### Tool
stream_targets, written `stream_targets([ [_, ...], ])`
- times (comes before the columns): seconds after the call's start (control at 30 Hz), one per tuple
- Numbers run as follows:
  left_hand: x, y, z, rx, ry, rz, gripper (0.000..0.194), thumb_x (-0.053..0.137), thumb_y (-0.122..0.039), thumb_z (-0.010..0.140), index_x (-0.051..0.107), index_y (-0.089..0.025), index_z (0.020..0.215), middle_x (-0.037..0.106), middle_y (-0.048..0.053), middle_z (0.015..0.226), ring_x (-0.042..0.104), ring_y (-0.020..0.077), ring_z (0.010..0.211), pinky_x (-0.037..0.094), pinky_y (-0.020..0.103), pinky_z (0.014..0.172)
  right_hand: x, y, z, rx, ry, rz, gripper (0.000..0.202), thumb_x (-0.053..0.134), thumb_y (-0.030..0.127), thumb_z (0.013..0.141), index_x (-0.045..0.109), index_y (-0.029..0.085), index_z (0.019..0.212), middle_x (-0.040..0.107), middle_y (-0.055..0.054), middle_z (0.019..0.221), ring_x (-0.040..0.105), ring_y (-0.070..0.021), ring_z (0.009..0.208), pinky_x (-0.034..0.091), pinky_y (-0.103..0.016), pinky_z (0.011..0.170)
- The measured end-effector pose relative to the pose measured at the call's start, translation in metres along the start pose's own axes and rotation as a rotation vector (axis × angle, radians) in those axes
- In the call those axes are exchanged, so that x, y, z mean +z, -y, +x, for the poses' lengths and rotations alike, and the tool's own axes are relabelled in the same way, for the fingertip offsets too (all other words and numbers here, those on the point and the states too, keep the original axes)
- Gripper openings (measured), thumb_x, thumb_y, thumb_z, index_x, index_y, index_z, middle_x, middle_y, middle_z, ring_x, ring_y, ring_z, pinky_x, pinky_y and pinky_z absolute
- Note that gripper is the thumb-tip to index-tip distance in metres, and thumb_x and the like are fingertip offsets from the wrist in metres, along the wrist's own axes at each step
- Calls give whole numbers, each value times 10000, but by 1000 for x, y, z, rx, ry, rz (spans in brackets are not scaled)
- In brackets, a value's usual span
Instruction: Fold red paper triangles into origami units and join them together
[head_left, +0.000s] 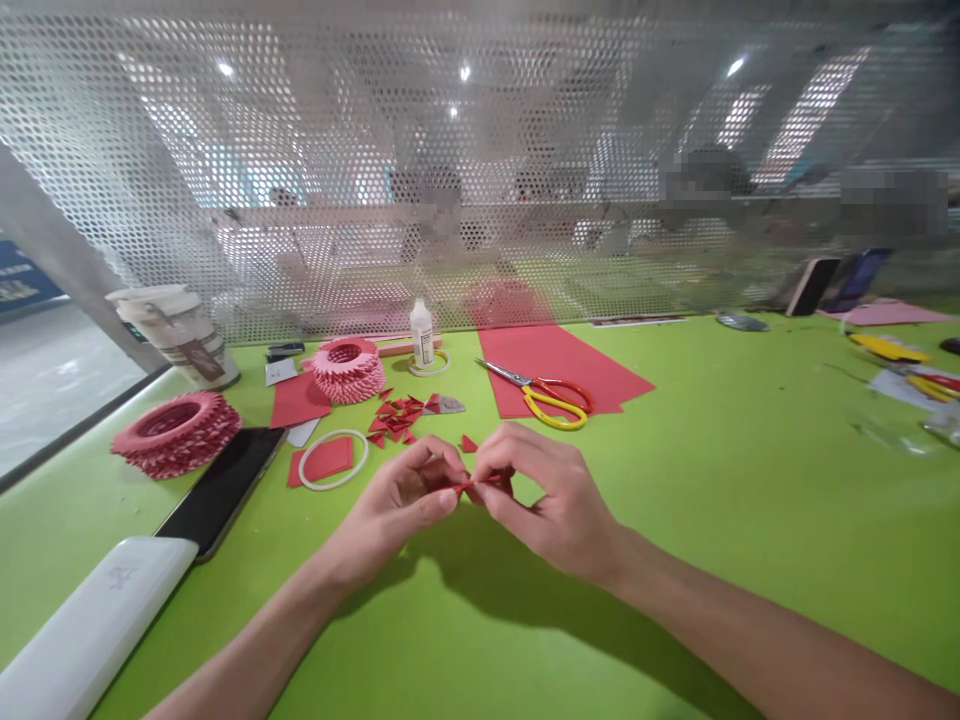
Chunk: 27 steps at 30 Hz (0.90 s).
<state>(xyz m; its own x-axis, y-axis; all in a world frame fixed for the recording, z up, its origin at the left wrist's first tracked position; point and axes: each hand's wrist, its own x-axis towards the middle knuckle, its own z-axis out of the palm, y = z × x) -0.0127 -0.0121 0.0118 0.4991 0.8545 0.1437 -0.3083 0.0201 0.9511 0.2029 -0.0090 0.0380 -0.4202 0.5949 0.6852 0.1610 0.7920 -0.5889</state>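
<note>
My left hand (420,490) and my right hand (536,495) meet over the middle of the green table. Between their fingertips they pinch a small folded piece of red paper (466,486), mostly covered by the fingers. Just beyond the hands lies a small red paper triangle (469,443). A heap of folded red paper triangles (397,415) is spread a little farther to the left. Left of my left hand, a pale ring (301,468) rests over a small stack of red paper squares (330,458).
Scissors (555,402) with red and yellow handles lie on red paper sheets (540,350). A white glue bottle (422,335) stands near the perforated screen (360,230). To the left are two folded-paper rings (176,430), a phone (225,485), a white case (101,620) and a cup (176,335).
</note>
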Motion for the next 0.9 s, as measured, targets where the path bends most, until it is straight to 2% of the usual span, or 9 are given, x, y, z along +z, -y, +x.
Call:
stream_targets([
  [0.2, 1, -1, 0, 7, 8, -12, 275, 820, -375, 943, 652, -194, 1066, 696, 70, 1016, 611, 179, 868, 454, 295, 817, 2, -1, -2, -95, -11, -53, 167, 649, 39, 959, 651, 206, 962, 668, -43, 906, 608, -164, 787, 518, -280, 651],
  [0.33, 0, 0, -1, 4, 13, -18, 277, 817, -377, 949, 652, -202, 1084, 691, 63, 1031, 601, 165, 849, 450, 293, 815, 3, 0, -2, -94, -31, -67, 177, 644, 35, 960, 652, 211, 982, 667, -41, 904, 611, -168, 790, 518, -282, 644],
  [0.53, 0, 1, -1, 2, 3, -13, 300, 826, -392, 937, 650, -201, 1086, 687, 73, 1036, 628, 199, 921, 447, 287, 794, 3, 0, -2, -148, -36, -119, 180, 641, 40, 956, 646, 218, 981, 672, -45, 895, 629, -186, 819, 533, -313, 693],
  [0.9, 1, 0, 0, 14, 12, 0, 283, 824, -364, 950, 650, -197, 1099, 678, 56, 1005, 592, 163, 878, 434, 260, 745, 3, 4, -1, -192, -39, -196, 183, 635, 26, 950, 629, 209, 969, 675, -54, 884, 617, -199, 830, 529, -337, 722],
])
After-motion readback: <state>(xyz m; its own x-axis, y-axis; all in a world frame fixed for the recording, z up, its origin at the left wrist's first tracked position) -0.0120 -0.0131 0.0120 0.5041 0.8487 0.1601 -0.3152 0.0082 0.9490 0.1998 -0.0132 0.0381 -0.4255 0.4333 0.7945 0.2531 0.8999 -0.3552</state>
